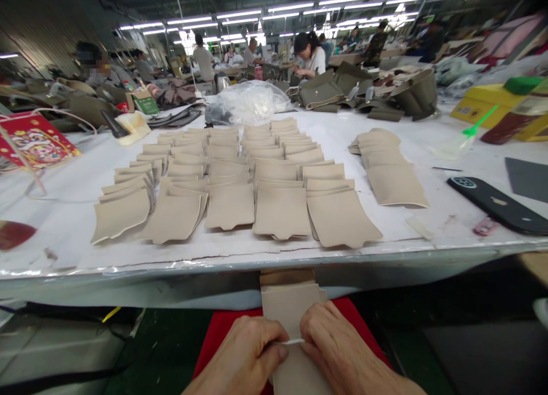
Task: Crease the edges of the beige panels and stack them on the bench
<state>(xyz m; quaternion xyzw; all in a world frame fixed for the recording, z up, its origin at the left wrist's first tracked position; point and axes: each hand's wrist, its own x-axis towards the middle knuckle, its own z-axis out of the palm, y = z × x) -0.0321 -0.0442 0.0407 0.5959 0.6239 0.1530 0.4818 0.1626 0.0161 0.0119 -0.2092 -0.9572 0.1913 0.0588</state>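
Over my lap, my left hand pinches the left part of a beige leather-like piece between thumb and fingers. My right hand grips its right part, fingers curled down. A narrow white edge shows between the two hands. Beneath and beyond them, a strip of similar beige pieces reaches to the table edge. On the table ahead, rows of overlapping beige panels fan away from me, the nearest ones with a small tab on the front edge.
A smaller row of beige panels lies to the right, beside a black phone. A glue-stained container with a brush and a red printed bag stand left. Clear plastic and dark bags lie behind. People work farther back.
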